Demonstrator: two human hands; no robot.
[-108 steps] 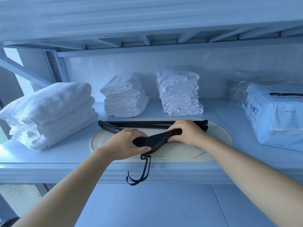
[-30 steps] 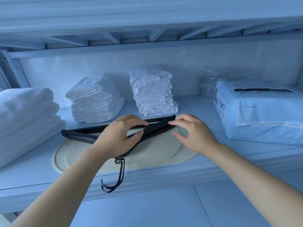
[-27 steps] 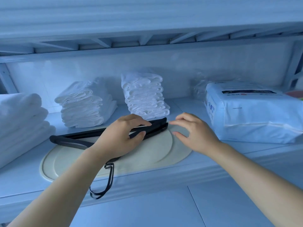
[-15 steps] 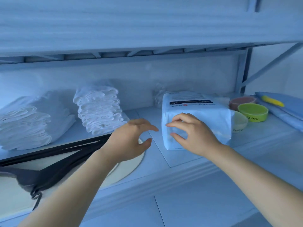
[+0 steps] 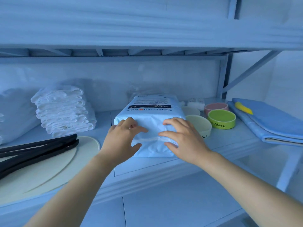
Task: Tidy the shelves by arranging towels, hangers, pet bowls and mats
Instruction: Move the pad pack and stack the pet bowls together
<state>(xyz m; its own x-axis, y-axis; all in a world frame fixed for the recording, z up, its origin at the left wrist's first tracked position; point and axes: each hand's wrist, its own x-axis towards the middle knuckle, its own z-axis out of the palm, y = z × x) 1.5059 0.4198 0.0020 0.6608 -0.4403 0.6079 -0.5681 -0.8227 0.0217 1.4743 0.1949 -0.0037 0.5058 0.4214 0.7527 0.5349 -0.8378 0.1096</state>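
Fingers of the left hand and right hand lie spread and lightly bent against the near face of the pack, not closed round it. Pale blue, crinkled plastic wrap with dark print on top, it sits mid-frame on the shelf, between stacked white towels and coloured bowls.
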